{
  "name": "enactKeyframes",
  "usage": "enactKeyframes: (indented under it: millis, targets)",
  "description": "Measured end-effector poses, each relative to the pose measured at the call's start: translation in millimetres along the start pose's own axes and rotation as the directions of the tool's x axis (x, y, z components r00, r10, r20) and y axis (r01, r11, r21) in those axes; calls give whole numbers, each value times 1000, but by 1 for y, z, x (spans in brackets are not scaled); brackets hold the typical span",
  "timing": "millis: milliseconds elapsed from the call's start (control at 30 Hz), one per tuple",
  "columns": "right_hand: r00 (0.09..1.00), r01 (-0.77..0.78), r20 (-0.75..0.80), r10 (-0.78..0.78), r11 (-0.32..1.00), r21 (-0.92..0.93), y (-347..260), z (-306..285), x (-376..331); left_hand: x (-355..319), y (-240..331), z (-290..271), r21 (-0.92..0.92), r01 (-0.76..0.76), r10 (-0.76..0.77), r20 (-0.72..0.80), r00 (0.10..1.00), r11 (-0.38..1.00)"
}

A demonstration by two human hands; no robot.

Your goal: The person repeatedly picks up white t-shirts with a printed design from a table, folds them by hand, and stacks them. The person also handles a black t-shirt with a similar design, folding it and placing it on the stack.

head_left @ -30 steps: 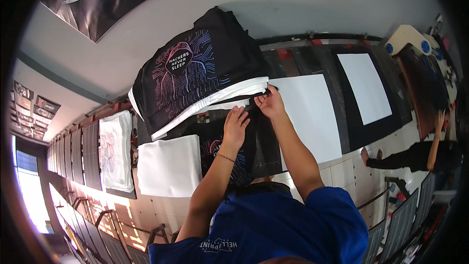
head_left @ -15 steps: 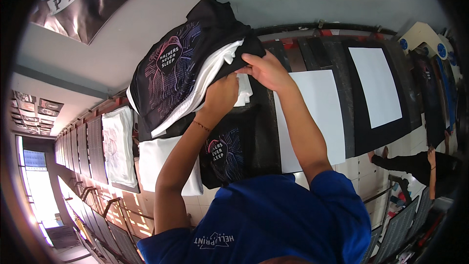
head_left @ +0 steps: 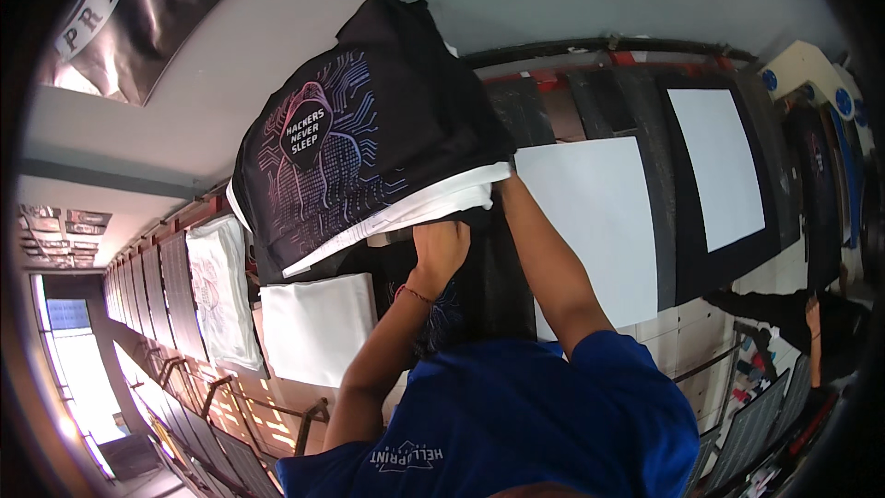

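Observation:
A black T-shirt with a pink, blue and white circuit-like print lies spread at the top of a pile. White sheets show along its lower edge. My left hand, a band at its wrist, is closed at the dark cloth under that edge. Its fingertips are partly hidden, and it seems to grip a black T-shirt. My right hand reaches under the right corner of the top shirt; only the wrist shows and the fingers are covered. Below my left hand, another black printed shirt is partly covered by my arm.
Left of my left forearm lies a folded white cloth or sheet, with a white printed shirt beyond. To the right, a large white sheet and a white sheet on a black shirt lie on dark boards. A person's arm shows far right.
The right part of the top shirt, earlier bunched up, now lies spread out toward the right. My right hand has gone under its corner. My left hand has moved lower and slightly right.

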State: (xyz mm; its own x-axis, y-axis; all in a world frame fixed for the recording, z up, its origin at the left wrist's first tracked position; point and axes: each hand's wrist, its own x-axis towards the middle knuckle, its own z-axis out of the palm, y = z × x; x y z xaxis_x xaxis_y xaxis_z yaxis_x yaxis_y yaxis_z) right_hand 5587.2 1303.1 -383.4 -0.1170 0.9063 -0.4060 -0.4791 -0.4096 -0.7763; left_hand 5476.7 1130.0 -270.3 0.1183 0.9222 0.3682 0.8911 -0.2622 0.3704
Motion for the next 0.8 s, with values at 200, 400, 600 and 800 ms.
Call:
enactKeyframes:
  millis: [200, 400, 600, 800]
  targets:
    - [999, -14, -40, 21, 985, 174, -24, 12, -13, -54, -51, 32, -150, 316, -346, -281, 895, 937]
    - [998, 48, -44, -39, 978, 204, -72, 27, -40, -89, -146, 53, -962, 274, -886, 136, 443, -11]
    - [997, 83, -4, -83, 984, 155, -121, 65, -77, -76, -172, 39, -909, -49, -826, 352, 441, -413]
    - [954, -253, 200, 225, 960, 124, -157, 50, -109, -68, -114, -55, -618, -252, -593, 439, 675, -745]
